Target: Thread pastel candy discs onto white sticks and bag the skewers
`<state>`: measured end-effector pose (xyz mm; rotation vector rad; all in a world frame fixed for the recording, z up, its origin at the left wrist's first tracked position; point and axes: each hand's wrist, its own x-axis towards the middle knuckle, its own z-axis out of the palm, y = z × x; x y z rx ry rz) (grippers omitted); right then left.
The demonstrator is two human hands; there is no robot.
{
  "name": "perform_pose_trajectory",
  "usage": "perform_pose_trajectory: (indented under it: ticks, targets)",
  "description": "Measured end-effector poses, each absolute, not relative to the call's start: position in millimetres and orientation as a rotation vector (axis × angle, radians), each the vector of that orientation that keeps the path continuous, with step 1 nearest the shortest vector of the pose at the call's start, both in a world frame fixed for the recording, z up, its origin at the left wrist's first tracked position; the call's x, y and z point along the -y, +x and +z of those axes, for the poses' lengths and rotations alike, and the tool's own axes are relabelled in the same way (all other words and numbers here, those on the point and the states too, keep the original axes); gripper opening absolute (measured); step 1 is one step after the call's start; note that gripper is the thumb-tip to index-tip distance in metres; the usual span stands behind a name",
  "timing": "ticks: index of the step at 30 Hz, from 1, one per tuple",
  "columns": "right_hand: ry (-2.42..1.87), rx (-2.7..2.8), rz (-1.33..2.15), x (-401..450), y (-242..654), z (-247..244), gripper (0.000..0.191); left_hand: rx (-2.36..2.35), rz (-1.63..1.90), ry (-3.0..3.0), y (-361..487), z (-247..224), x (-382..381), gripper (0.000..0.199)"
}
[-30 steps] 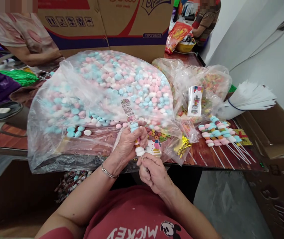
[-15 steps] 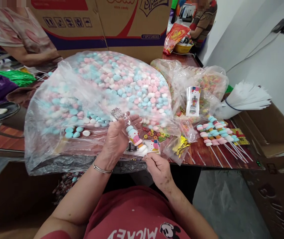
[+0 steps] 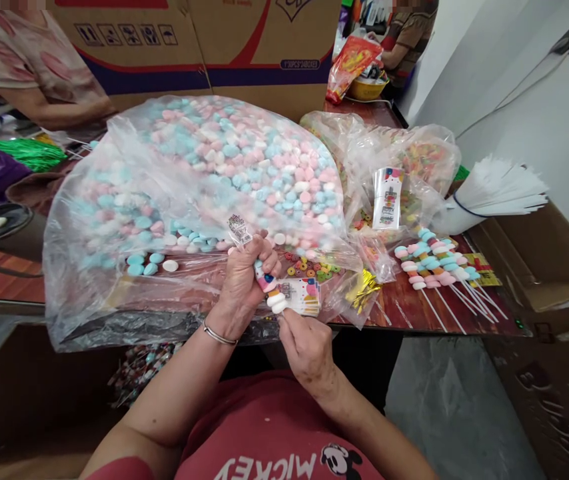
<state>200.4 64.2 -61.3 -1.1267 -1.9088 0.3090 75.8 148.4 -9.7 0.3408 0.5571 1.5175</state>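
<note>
A candy skewer (image 3: 276, 301) in a clear printed wrapper (image 3: 239, 229) slants between my hands, white pieces at its lower end. My left hand (image 3: 247, 277) is wrapped round the upper part of the wrapped skewer, and the wrapper's printed top sticks out above the fingers. At the skewer's lower end my right hand (image 3: 307, 343) is closed in a pinch; the stick is mostly hidden. Just behind lies a stack of printed wrappers (image 3: 309, 293). Beyond it a large clear bag (image 3: 224, 160) holds pink, blue and white candies. Colourful candy rings (image 3: 314, 267) lie near the wrappers.
Finished-looking candy skewers (image 3: 437, 263) lie on the table (image 3: 399, 313) at right. Gold ties (image 3: 363, 290), white sticks in a container (image 3: 464, 213), another wrapper stack (image 3: 387, 200) and a dark mug (image 3: 14, 240) stand around. A large carton (image 3: 204, 53) rises behind; two people are beyond.
My left hand has closed its fingers round the wrapped skewer, where they were spread before. My right hand has shifted slightly left, and the view has moved a little.
</note>
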Motion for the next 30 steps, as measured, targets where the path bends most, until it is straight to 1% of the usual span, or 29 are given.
perform_pose_trajectory:
  ticks: [3,5,7,9,12,14,17,19,21,23,24,25,28,30]
  targets:
    - [-1.052,1.51,1.277,-57,196,-57,0.029,-0.482,1.504,0.273,72,-12,-150,0.023]
    - [-0.933,1.106,1.71,-56,193,-54,0.027,-0.451,1.525,0.26,69,-12,-151,0.022]
    - [-0.808,0.799,1.948,-57,192,-50,0.024,-0.436,1.542,0.271,67,-13,-151,0.024]
    - [-0.713,0.624,2.099,-58,192,-45,0.021,-0.428,1.543,0.286,65,-13,-150,0.026]
    - [-0.606,0.518,2.23,-60,191,-41,0.02,-0.409,1.518,0.308,65,-11,-148,0.03]
    - [-0.595,0.526,2.236,-60,188,-42,0.022,-0.389,1.494,0.331,66,-10,-146,0.034]
    - [-0.768,0.71,2.047,-61,185,-47,0.026,-0.406,1.469,0.379,71,-9,-143,0.037]
    - [-0.976,1.039,1.742,-63,185,-53,0.028,-0.464,1.472,0.427,77,-10,-141,0.037]
    - [-1.162,1.451,1.232,-67,188,-58,0.027,-0.534,1.489,0.474,86,-13,-137,0.035]
    - [-1.242,1.743,0.644,-73,192,-61,0.025,-0.607,1.511,0.504,94,-17,-133,0.032]
    - [-1.242,1.824,0.417,-75,195,-62,0.025,-0.645,1.512,0.515,97,-19,-132,0.031]
    - [-1.23,1.878,0.271,-77,197,-62,0.026,-0.682,1.507,0.526,98,-20,-130,0.032]
    - [-1.189,1.971,0.077,-79,202,-60,0.029,-0.758,1.516,0.527,91,-20,-131,0.04]
    - [-1.149,1.982,-0.084,-80,205,-61,0.024,-0.797,1.567,0.489,81,-16,-134,0.047]
